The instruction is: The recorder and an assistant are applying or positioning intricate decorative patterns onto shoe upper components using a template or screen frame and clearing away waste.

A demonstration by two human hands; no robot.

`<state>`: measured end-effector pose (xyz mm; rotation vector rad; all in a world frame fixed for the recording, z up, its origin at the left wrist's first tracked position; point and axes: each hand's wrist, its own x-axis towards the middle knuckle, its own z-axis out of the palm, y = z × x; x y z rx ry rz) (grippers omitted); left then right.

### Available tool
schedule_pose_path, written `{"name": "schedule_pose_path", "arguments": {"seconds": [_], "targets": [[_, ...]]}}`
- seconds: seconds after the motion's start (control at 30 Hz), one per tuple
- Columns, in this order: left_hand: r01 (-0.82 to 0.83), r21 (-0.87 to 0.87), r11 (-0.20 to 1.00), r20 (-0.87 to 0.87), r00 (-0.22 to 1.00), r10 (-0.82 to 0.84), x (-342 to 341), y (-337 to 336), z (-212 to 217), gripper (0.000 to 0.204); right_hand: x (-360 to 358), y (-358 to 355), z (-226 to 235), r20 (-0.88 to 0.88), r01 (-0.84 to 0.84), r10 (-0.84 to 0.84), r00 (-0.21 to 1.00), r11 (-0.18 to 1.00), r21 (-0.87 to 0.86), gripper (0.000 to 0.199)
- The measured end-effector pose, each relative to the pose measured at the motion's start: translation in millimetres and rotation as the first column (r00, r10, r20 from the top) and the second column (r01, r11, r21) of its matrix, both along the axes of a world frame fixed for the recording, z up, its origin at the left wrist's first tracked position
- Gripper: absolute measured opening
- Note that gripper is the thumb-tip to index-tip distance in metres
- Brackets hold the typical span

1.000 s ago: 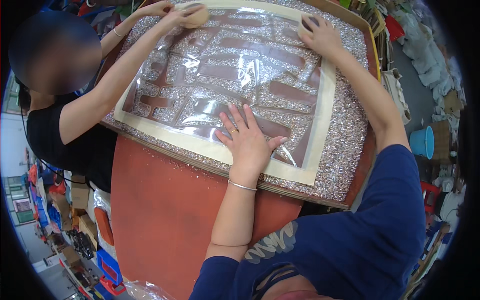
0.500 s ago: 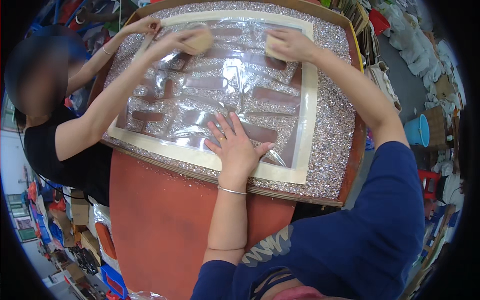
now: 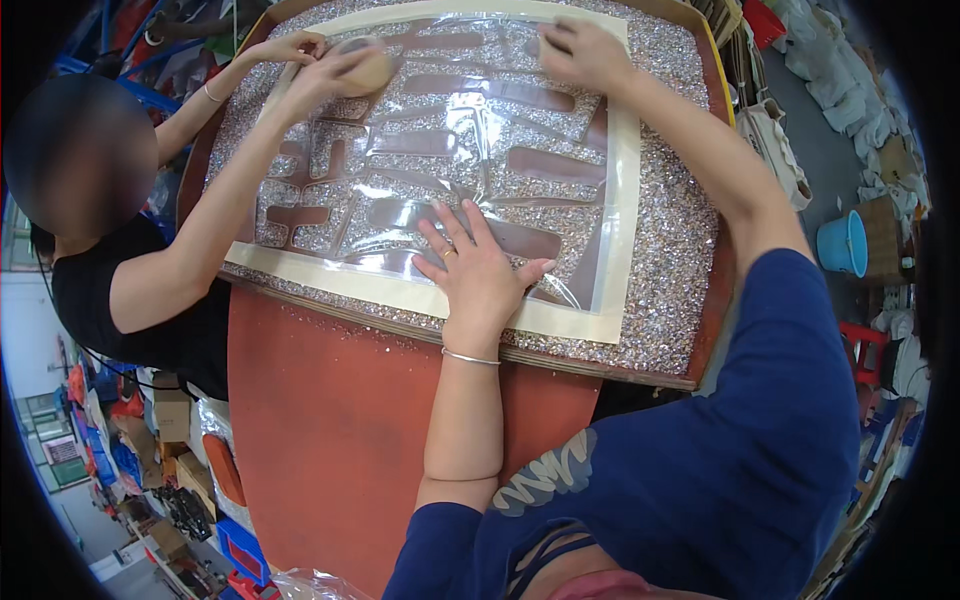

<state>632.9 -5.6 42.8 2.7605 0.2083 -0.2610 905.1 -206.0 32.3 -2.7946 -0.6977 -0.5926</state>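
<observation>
An empty left hand [image 3: 480, 282] lay splayed on a cream-bordered clear plastic sheet [image 3: 412, 143], already spread over silvery chips [image 3: 668, 230] but wrinkled; whether the curled right hand [image 3: 588, 60] held anything was unclear.

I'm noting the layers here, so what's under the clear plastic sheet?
Glittery chips and brown patches show through the clear plastic sheet; whether those patches belong to the sheet, I can't tell. Glare, the left hand and the cream border hide some spots.

Sheet [image 3: 410, 142] on chips [image 3: 665, 250] in tray [image 3: 716, 310], upper ctr; desk [image 3: 320, 430] lower ctr; bucket [image 3: 843, 244] mid R; co-worker [image 3: 85, 300] L.
</observation>
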Motion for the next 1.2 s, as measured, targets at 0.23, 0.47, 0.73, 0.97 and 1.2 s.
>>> {"name": "schedule_pose_path", "arguments": {"seconds": [0.23,0.47,0.73,0.97,1.2], "targets": [[0.040,-0.028,0.999,0.033,0.999,-0.039,5.2,-13.1,-2.3,0.118,30.6,-65.3,-2.5,0.330,0.073,0.162,0.930,0.799,-0.597,0.057],[-0.012,0.031,0.999,0.011,1.000,0.012,-0.3,6.1,5.9,0.118,-154.6,19.9,27.3,0.112,-0.727,0.722,0.683,0.687,0.004,0.042],[-0.028,0.028,0.999,0.066,0.997,0.026,-0.5,8.3,-1.5,0.117,-118.2,20.9,2.6,0.119,-0.548,0.546,0.829,0.836,-0.016,0.050],[-0.026,0.068,0.997,0.068,0.997,0.021,5.5,-2.5,6.8,0.119,-109.4,95.3,16.6,0.161,-0.626,0.624,0.765,0.779,-0.041,0.058],[-0.016,0.134,0.991,0.224,0.974,-0.015,-7.5,-36.7,-46.3,0.087,-59.4,188.8,-1.2,0.188,-0.582,0.574,0.797,0.813,-0.017,0.057]]}}
